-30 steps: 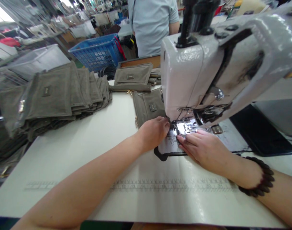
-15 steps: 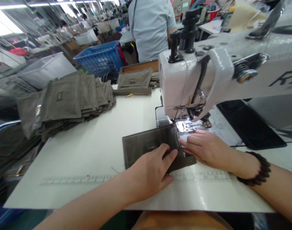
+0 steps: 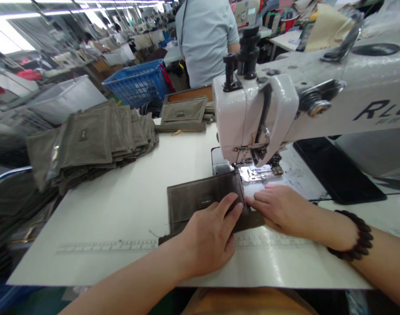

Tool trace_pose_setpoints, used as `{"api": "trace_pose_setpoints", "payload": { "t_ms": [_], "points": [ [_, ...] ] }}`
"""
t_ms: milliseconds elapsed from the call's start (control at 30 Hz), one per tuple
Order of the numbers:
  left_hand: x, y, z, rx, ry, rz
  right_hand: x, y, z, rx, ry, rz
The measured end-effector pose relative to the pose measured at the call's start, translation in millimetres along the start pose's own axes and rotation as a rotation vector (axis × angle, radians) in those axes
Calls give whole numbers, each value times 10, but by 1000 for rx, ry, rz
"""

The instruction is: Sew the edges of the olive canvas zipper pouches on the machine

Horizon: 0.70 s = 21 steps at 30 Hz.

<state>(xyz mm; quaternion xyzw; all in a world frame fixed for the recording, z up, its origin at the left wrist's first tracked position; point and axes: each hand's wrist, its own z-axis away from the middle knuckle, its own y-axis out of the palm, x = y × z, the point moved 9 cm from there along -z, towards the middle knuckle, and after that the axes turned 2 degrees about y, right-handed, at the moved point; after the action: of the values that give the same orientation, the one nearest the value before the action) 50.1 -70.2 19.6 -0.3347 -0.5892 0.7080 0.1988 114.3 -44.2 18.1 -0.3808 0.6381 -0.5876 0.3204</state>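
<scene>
A grey-brown fabric pouch piece [image 3: 186, 199] with a small dark label lies on the white table, its far right corner at the sewing machine's presser foot [image 3: 252, 173]. My left hand [image 3: 211, 236] rests on its right part, index and middle fingers stretched out and a little apart, pressing it down. At the piece's right edge is my right hand [image 3: 280, 205], fingers drawn together with the tips against that edge. What lies between those fingertips is mostly hidden. A strip of the piece shows below, between the hands. On my right wrist sits a dark bead bracelet [image 3: 353, 236].
The white sewing machine [image 3: 232, 118] stands at the right, a black phone-like slab [image 3: 340, 170] beside it. Stacked pouch pieces [image 3: 88, 135] lie at the left, more [image 3: 183, 111] at the back. Beyond are a blue basket [image 3: 137, 83] and a person [image 3: 208, 43]. A ruler [image 3: 104, 246] marks the front.
The lower strip of the pouch piece now shows left of my left wrist. My right fingertips have shifted slightly along the right edge. The view has turned a little.
</scene>
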Motion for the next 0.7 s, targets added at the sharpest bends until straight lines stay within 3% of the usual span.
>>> {"api": "trace_pose_setpoints", "payload": {
  "t_ms": [100,300,567,700],
  "points": [
    [-38,1,-39,45,60,-17,65,-16,59,-20,-100,-15],
    [-64,4,-92,112,84,-26,37,-50,45,-54,-82,-13],
    [58,34,-195,170,67,-27,-197,30,35,23,161,-106],
    [138,48,-228,194,50,5,-283,-15,85,111,201,-320]
  ]
}}
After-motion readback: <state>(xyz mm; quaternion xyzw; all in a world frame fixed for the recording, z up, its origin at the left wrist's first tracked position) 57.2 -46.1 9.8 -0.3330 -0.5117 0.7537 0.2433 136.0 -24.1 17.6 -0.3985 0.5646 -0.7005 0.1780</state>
